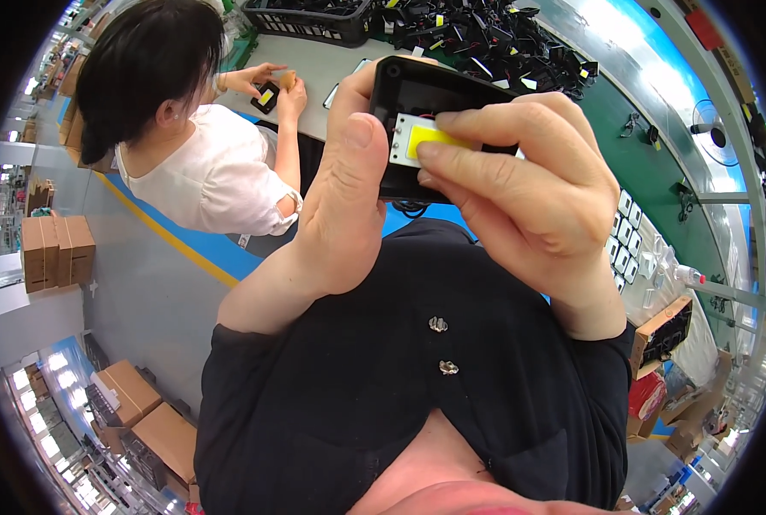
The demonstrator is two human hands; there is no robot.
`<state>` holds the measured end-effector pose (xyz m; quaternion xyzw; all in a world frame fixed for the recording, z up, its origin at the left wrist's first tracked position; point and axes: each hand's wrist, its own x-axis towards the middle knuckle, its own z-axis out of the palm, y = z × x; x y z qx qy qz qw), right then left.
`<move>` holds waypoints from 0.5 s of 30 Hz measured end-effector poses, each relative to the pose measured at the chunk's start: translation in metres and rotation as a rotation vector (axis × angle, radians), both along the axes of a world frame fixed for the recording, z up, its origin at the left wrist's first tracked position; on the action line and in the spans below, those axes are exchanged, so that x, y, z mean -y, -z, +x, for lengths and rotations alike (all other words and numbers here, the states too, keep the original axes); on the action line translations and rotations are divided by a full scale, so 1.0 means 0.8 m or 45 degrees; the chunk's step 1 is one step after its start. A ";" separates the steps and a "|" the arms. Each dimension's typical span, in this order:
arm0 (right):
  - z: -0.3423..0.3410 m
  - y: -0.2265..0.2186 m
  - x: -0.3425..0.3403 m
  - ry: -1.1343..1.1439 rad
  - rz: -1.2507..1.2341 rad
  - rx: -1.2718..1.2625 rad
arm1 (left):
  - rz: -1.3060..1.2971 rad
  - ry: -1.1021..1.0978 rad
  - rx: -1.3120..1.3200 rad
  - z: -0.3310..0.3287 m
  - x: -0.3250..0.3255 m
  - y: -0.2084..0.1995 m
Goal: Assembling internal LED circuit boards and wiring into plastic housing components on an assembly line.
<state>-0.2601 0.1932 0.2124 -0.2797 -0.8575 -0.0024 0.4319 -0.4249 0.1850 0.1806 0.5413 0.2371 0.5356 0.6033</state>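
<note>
Raised before my chest, my left hand (pixel 342 202) is wrapped round the edge of a black plastic lamp housing (pixel 398 84), its thumb upright along the near side. The housing is tilted so that its hollow inside faces me. A small white LED board (pixel 398 148) with a yellow light patch (pixel 426 136) lies at the housing's opening. My right hand (pixel 542 176) pinches this board between thumb and fingers over the yellow patch. A bit of red wire shows behind the board. The board's right part is hidden by my fingers. Some black cable hangs beneath the housing.
At the left, a co-worker in a white top (pixel 207 176) handles a small black lamp (pixel 265 97) at the table. Beyond lie a black crate (pixel 349 30) and a heap of black lamp parts (pixel 477 39). White-framed pieces (pixel 627 236) stand in rows at the right, near an open carton (pixel 664 330).
</note>
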 end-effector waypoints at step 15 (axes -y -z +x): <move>0.003 0.019 0.012 0.026 0.081 -0.051 | 0.107 -0.061 -0.086 0.004 0.015 0.018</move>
